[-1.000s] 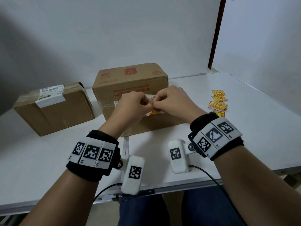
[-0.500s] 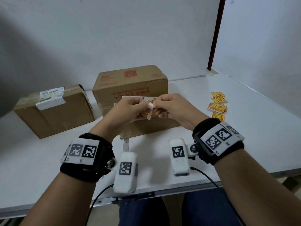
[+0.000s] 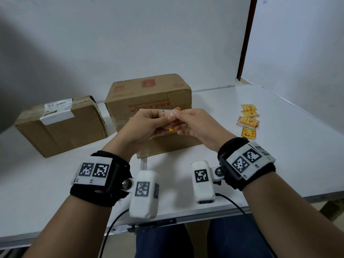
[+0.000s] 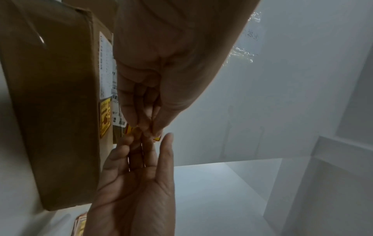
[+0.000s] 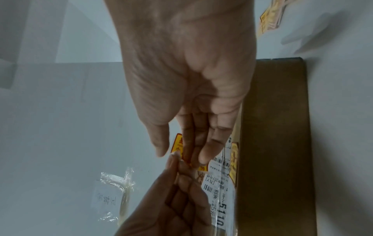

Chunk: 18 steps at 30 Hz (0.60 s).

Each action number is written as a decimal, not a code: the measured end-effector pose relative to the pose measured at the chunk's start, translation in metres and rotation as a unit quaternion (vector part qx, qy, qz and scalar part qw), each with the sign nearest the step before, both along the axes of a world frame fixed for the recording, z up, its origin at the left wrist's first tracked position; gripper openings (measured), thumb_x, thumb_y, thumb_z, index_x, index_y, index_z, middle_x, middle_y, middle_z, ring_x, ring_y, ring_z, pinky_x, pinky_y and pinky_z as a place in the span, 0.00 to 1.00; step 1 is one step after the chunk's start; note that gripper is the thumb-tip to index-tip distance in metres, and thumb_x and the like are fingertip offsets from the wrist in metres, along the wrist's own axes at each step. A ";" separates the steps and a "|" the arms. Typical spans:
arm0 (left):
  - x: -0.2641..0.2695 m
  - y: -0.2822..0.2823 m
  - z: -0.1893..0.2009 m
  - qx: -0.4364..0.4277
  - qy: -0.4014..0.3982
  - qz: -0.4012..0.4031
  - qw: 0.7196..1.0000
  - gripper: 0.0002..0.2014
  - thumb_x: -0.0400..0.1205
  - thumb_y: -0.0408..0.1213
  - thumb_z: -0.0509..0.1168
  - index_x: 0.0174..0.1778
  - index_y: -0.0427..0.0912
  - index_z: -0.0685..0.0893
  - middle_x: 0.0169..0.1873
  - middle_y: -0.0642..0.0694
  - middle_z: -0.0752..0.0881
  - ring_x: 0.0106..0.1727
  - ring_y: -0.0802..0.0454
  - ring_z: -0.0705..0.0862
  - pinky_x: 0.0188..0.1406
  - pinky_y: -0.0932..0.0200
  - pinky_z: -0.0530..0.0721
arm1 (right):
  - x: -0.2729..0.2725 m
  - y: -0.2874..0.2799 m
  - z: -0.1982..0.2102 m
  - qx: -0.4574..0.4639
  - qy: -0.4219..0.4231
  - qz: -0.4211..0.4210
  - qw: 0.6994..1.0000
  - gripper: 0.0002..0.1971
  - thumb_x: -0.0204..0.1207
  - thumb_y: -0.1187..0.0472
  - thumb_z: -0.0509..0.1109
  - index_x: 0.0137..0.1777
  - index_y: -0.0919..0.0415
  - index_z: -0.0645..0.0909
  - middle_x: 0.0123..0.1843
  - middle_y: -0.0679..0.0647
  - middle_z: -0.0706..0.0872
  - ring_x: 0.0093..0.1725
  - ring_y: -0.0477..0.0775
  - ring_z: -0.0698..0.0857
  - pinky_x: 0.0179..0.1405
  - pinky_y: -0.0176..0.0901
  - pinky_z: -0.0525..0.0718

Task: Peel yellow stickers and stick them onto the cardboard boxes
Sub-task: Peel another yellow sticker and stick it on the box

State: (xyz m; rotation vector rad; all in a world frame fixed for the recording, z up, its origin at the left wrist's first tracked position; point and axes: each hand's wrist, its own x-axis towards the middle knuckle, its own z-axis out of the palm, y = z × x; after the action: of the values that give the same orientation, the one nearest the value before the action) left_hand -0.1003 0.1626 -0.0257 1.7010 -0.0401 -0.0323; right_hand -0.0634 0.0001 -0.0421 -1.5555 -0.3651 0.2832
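Observation:
Both hands meet in front of the large cardboard box [image 3: 149, 94]. My left hand [image 3: 164, 120] and my right hand [image 3: 178, 121] each pinch the same yellow sticker [image 3: 170, 129], and a white corner of its backing shows between the thumbs. The right wrist view shows the yellow sticker [image 5: 177, 143] under the right fingers [image 5: 203, 153]. In the left wrist view only a small edge of the sticker [image 4: 157, 138] shows. Another yellow sticker [image 4: 105, 118] is stuck on the box front beside a white shipping label [image 5: 220, 183]. A smaller cardboard box [image 3: 61, 131] stands to the left.
A loose pile of yellow stickers [image 3: 248, 120] lies on the white table [image 3: 279, 155] to the right of the boxes. The wall runs close behind both boxes. The table's front edge [image 3: 186, 219] is just below my wrists.
My hands have lifted slightly in front of the large box and loosened from tight fists. A white corner of the backing now shows between the fingertips.

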 end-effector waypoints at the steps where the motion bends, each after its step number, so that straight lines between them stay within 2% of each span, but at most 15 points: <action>1: 0.000 0.000 0.000 -0.002 0.001 0.001 1.000 0.08 0.81 0.34 0.69 0.48 0.32 0.87 0.40 0.41 0.88 0.37 0.57 0.86 0.45 0.65 0.88 | 0.000 0.000 -0.001 0.004 0.001 0.007 1.000 0.12 0.79 0.55 0.70 0.48 0.65 0.87 0.36 0.52 0.88 0.38 0.47 0.84 0.41 0.36 0.85; 6: 0.002 0.004 0.002 0.005 0.036 -0.023 0.999 0.06 0.80 0.32 0.68 0.47 0.32 0.87 0.41 0.41 0.89 0.42 0.54 0.86 0.51 0.62 0.87 | -0.001 -0.006 0.000 0.009 0.006 0.042 0.999 0.07 0.79 0.60 0.72 0.43 0.63 0.84 0.38 0.54 0.87 0.37 0.45 0.83 0.38 0.33 0.85; 11: 0.002 0.011 0.007 -0.023 0.095 -0.062 0.993 0.05 0.80 0.29 0.68 0.47 0.30 0.86 0.36 0.43 0.88 0.35 0.57 0.84 0.40 0.68 0.88 | 0.000 -0.009 0.001 -0.037 -0.013 0.058 0.998 0.06 0.80 0.61 0.70 0.44 0.63 0.82 0.38 0.54 0.87 0.36 0.44 0.84 0.36 0.32 0.83; 14: 0.002 0.015 0.006 -0.011 0.106 -0.072 0.992 0.04 0.80 0.29 0.68 0.45 0.32 0.87 0.34 0.44 0.87 0.35 0.57 0.83 0.38 0.68 0.87 | 0.000 -0.008 0.004 -0.103 -0.063 0.050 0.991 0.07 0.80 0.62 0.70 0.48 0.67 0.84 0.36 0.53 0.88 0.33 0.42 0.84 0.35 0.32 0.83; 18: 0.001 0.020 0.007 0.010 0.118 -0.086 0.989 0.03 0.78 0.31 0.69 0.42 0.36 0.87 0.36 0.45 0.88 0.37 0.57 0.84 0.38 0.67 0.86 | -0.002 -0.008 0.007 -0.144 -0.101 0.064 0.982 0.07 0.80 0.61 0.70 0.44 0.62 0.85 0.34 0.51 0.88 0.31 0.40 0.85 0.34 0.30 0.83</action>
State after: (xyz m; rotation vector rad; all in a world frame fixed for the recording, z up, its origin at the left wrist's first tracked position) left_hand -0.0990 0.1831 -0.0187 1.7003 -0.0103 -0.3640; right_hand -0.0654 -0.0079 -0.0349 -1.8558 -0.6064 0.2882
